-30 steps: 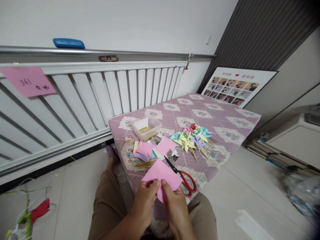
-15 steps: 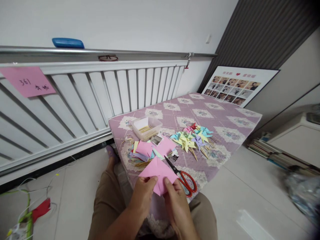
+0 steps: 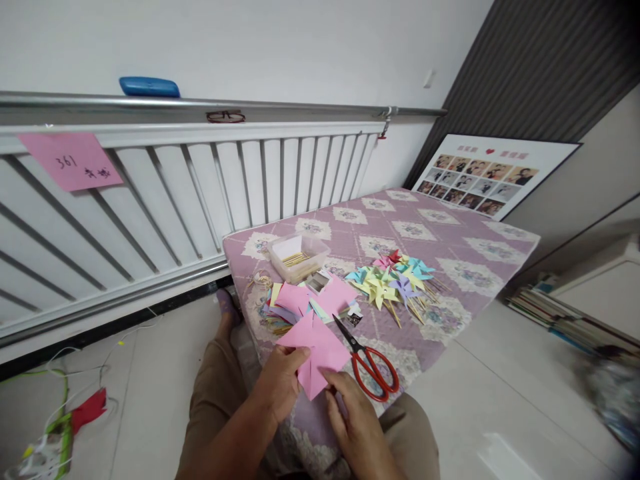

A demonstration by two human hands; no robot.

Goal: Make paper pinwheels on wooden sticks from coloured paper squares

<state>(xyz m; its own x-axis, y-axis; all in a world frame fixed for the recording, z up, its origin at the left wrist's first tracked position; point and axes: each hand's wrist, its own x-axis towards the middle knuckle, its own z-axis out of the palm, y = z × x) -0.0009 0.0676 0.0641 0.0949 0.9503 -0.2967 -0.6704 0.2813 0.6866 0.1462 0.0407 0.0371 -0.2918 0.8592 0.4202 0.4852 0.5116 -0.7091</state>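
A pink paper square [image 3: 320,350] with fold creases lies at the near corner of the purple quilted table [image 3: 450,240]. My left hand [image 3: 281,388] pinches its near left edge. My right hand [image 3: 356,425] presses fingertips on its near right corner. Red-handled scissors [image 3: 371,363] lie just right of the paper, blades pointing away from me. Behind the paper sits a pile of coloured paper squares [image 3: 305,301] with wooden sticks.
A clear plastic box [image 3: 298,256] holding sticks stands near the table's left edge. Several finished paper pinwheels [image 3: 393,279] lie mid-table. A white radiator [image 3: 175,193] runs along the wall at left. A photo board [image 3: 493,175] leans at the back right; books [image 3: 560,320] lie on the floor.
The pink paper has come down from in front of me onto the table corner, and both hands have lowered with it. The view has shifted slightly.
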